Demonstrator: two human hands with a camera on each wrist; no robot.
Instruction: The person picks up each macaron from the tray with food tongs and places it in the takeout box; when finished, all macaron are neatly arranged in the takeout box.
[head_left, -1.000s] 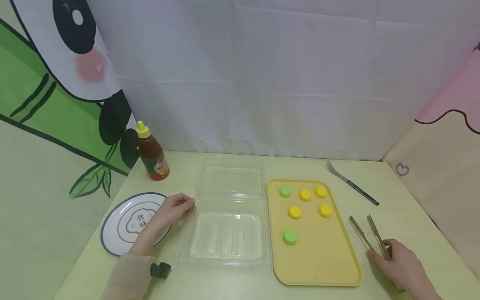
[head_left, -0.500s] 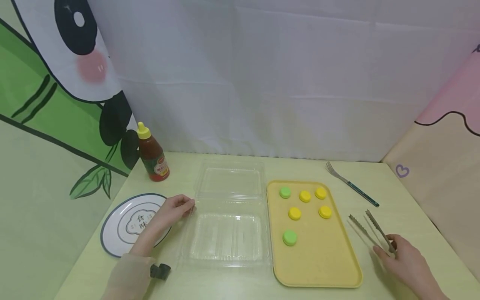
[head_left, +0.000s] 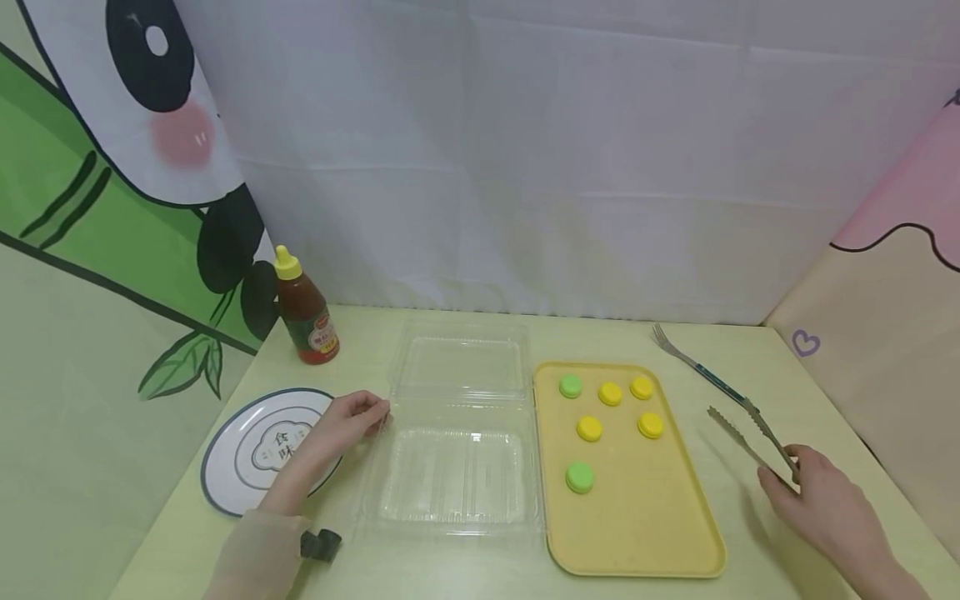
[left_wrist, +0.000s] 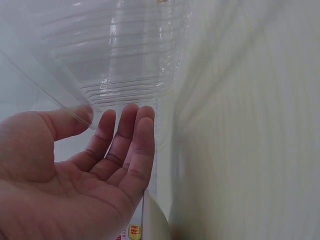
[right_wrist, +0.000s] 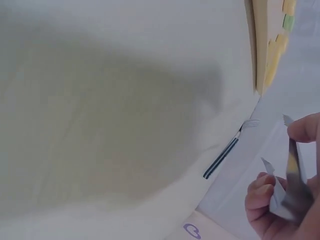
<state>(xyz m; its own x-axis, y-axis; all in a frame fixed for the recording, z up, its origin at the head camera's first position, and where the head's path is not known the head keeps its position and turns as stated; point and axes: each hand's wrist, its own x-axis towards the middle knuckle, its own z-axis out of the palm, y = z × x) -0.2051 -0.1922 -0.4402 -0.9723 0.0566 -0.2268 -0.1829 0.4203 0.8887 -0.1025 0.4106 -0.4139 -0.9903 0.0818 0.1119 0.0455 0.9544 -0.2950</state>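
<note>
L hand (head_left: 348, 423): fingers pinching clear box (head_left: 453, 475) on bench (head_left: 450, 568), L of tray (head_left: 637, 518). R hand (head_left: 828, 504): fingers clamped on tongs (right_wrist: 296, 201), tips apart, R of tray. Rec.: steady box; squeeze yellow discs (head_left: 650, 425) & green discs (head_left: 580, 477) lightly, side-on.

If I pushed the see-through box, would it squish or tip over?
The clear box looks like thin plastic, so it's probably light and bendy. The ridges moulded in it might make that part stiffer. It lies low and wide, so it would likely slide, not tip.
</note>
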